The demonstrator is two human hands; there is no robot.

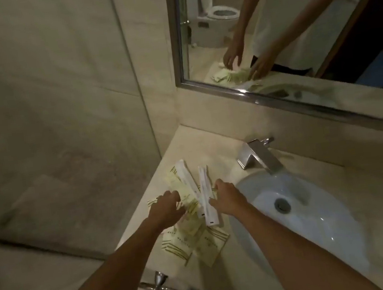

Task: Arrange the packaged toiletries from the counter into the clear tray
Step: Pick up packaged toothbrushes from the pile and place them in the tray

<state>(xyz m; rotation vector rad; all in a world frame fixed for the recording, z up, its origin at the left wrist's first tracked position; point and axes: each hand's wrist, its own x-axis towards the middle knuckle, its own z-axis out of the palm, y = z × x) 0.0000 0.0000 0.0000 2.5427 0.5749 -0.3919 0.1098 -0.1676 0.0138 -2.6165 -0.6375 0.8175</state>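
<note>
Both hands reach over a loose heap of packaged toiletries [192,228] lying on the pale stone counter [213,146], just left of the white sink basin [319,222]. The heap is mostly flat yellow-green sachets fanned out toward the counter's near edge, with two long white packets [205,199] lying across the top. The left hand [166,207] hovers over the sachets with its fingers spread and gently bent, gripping nothing that can be seen. The right hand [227,198] sits at the long white packets with its fingers curled downward (whether they actually pinch a packet cannot be told from this angle). A chrome faucet [260,157] stands behind the basin. The clear tray cannot be made out among the packets. The mirror [292,32] above reflects the person's arms over the heap.
</note>
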